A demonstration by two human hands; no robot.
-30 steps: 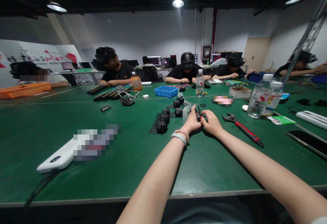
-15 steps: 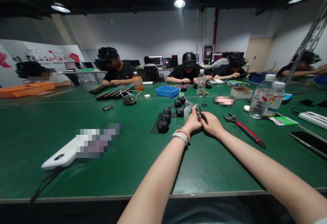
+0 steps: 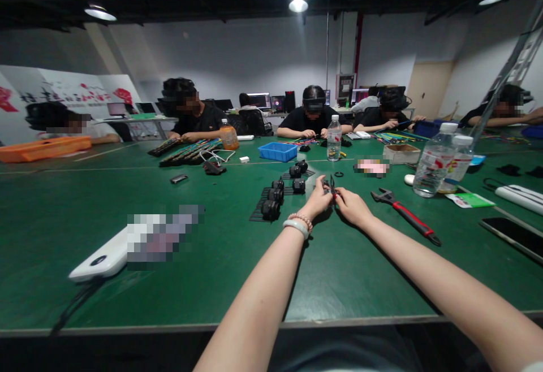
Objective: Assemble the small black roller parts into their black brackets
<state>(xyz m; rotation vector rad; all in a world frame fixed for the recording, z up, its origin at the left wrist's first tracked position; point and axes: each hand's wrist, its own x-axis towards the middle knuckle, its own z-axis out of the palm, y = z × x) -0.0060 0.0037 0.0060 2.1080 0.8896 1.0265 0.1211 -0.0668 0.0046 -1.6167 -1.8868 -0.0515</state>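
A small dark item (image 3: 332, 183) stands up between the two hands, just right of the frame's centre; its lower part is hidden by fingers. The left hand (image 3: 317, 199) appears to pinch it from the left, and the right hand (image 3: 353, 206) seems to pinch its near end, where a spot of red shows that I cannot identify. The step in hand looks like fine two-handed work on this piece, and the next move would call for a steady left hold with small, controlled motion from the right fingertips. Just beyond lies a black ring (image 3: 338, 176). Left of the hands, black rounded units (image 3: 270, 209) sit on dark slatted bases (image 3: 257, 213). An adjustable wrench (image 3: 411, 220) lies right of the right hand, and farther back, upper centre, is a blue tray (image 3: 278, 155).
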